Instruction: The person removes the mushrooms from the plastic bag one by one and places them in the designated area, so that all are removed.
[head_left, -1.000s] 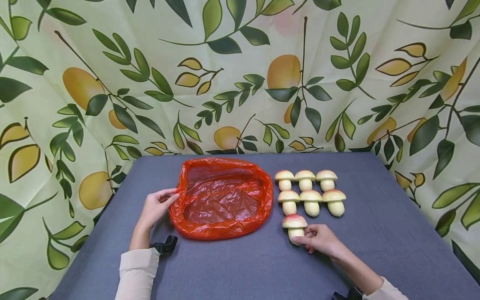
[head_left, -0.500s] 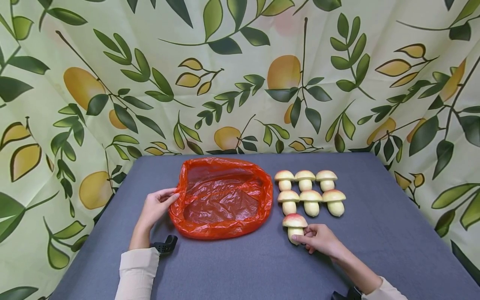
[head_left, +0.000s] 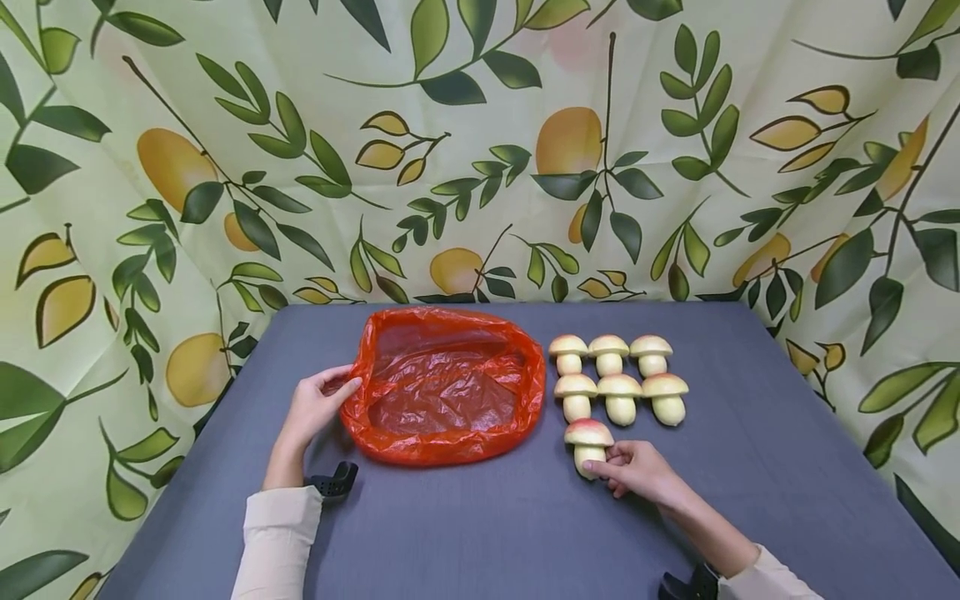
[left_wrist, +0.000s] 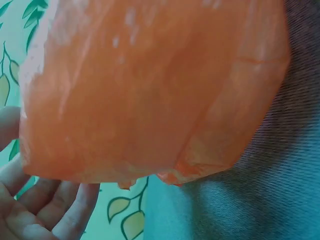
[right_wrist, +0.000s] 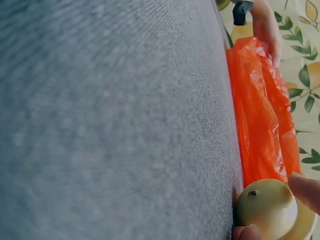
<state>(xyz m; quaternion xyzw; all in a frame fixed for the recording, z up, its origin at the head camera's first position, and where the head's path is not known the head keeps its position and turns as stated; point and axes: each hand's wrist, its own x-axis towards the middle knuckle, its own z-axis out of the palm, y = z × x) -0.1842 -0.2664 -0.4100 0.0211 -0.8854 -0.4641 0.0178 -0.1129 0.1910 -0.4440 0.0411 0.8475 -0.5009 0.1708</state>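
A red plastic bag (head_left: 450, 450) lies with its wide mouth spread toward the head camera. At its left side my left hand (head_left: 311, 412) pinches the rim between thumb and fingers; in the left wrist view the bag's side (left_wrist: 145, 100) covers much of that hand. Right of the bag, my right hand (head_left: 637, 471) holds a toy mushroom (head_left: 588, 442) by its pale stem, with the reddish cap toward the back. In the right wrist view, the round stem end (right_wrist: 265, 207) shows between thumb and finger. Several similar mushrooms (head_left: 620, 400) stand in two rows just behind it.
Everything lies on a grey cloth-covered table (head_left: 480, 533). A leaf-and-fruit patterned curtain (head_left: 480, 167) hangs behind and at both sides. Black straps with devices, such as the left wrist device (head_left: 336, 482), sit on both wrists.
The head view has tilted slightly, so everything sits a little higher in it. Both hands keep their holds, and the mushrooms stay in place.
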